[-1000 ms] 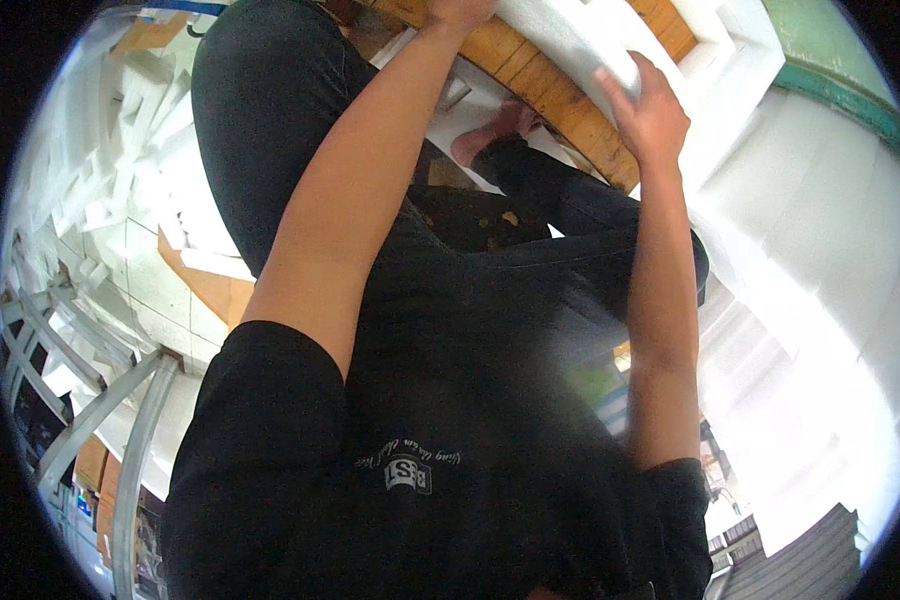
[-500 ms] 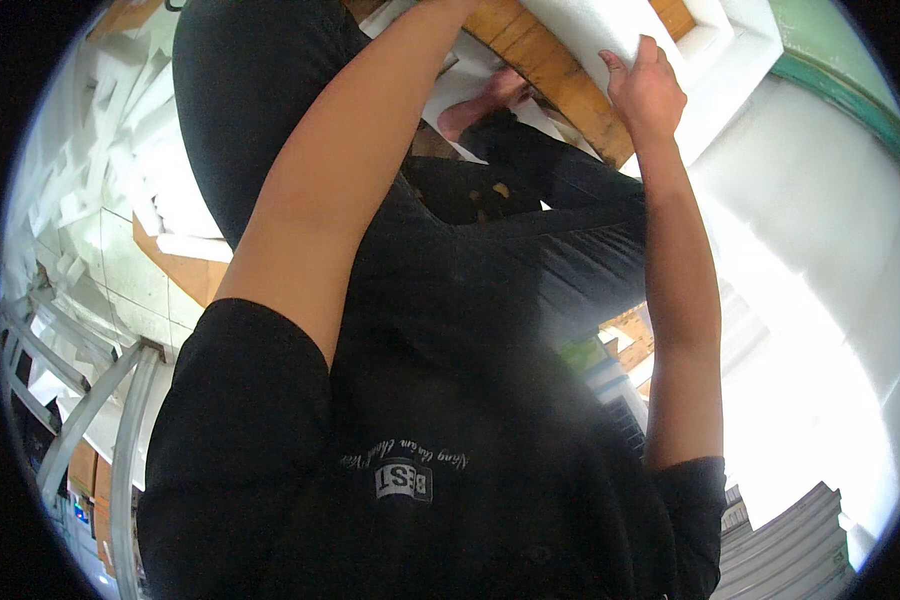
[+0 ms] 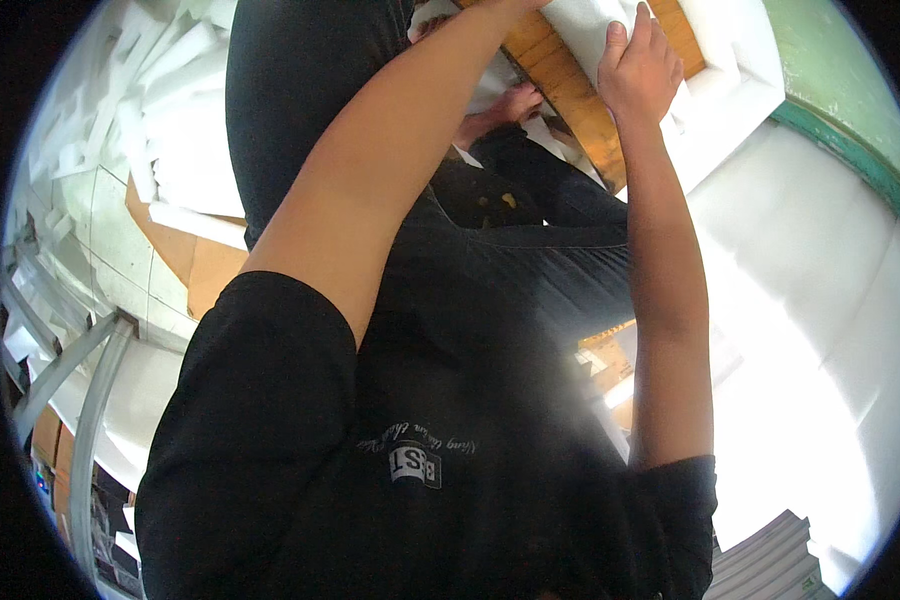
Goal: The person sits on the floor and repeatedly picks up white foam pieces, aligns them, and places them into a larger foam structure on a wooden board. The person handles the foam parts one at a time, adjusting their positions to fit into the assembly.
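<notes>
A white foam piece (image 3: 577, 28) lies on a brown wooden board (image 3: 560, 85) at the top of the view. My right hand (image 3: 642, 75) rests against the foam's right side, its thumb raised and its fingers stretched out and apart. From the lower left my left forearm (image 3: 400, 130) reaches across to the top edge. The frame cuts it off near the wrist, so the left hand and whatever it touches are hidden. To the right of the board stands a thick white foam block (image 3: 750, 65) with an angled corner.
White foam offcuts (image 3: 185, 140) are heaped at the left beside a cardboard sheet (image 3: 215, 285). Grey metal rails (image 3: 105, 370) stand lower left. A wide white sheet (image 3: 810, 200) spreads along the green wall (image 3: 830, 90). My bare foot (image 3: 515, 105) is close to the board.
The whole view has shifted a little. My left forearm has gone up and rightward, its wrist now at the top edge. My right hand has slid slightly upward with its fingers more extended.
</notes>
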Demonstrator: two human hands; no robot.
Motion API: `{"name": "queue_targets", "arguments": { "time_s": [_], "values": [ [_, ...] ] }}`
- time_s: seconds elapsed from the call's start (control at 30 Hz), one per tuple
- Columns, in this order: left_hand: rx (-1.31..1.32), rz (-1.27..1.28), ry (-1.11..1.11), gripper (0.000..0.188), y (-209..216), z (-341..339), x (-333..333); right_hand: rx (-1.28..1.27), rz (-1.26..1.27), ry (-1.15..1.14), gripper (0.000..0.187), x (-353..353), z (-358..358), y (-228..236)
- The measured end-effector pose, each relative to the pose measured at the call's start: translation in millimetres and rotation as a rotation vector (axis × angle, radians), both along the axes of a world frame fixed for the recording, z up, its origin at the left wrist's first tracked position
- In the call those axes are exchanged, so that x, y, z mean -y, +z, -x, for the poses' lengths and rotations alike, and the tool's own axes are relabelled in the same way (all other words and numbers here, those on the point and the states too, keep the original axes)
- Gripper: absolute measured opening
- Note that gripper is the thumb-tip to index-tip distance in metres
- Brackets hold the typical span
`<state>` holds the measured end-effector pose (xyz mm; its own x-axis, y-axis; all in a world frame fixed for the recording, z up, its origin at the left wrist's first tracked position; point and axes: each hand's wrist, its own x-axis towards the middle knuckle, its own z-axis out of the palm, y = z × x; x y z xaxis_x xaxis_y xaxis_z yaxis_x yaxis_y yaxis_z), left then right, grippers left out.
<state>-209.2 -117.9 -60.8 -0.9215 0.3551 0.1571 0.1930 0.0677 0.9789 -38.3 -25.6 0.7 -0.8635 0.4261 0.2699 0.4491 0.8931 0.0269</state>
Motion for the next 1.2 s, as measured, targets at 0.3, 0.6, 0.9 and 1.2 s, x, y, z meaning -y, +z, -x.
{"name": "queue_targets", "arguments": {
  "time_s": [0.3, 0.6, 0.9, 1.2],
  "values": [
    [0.075, 0.024, -0.007, 0.086, 1, 5, -3, 0.108, -0.004, -0.057, 0.062, -8, 5, -8],
    [0.007, 0.187, -0.027, 0.098, 0, 19, -1, 0.236, 0.136, 0.095, 0.07, -21, 14, 18],
    [0.223, -0.21, -0.16, 0.072, 2, 15, -1, 0.371, 0.229, -0.029, 0.055, -6, 38, 20],
    [0.271, -0.141, -0.102, 0.049, -2, 9, 4, 0.207, 0.106, 0.094, 0.045, -10, 33, 9]
  ]
}}
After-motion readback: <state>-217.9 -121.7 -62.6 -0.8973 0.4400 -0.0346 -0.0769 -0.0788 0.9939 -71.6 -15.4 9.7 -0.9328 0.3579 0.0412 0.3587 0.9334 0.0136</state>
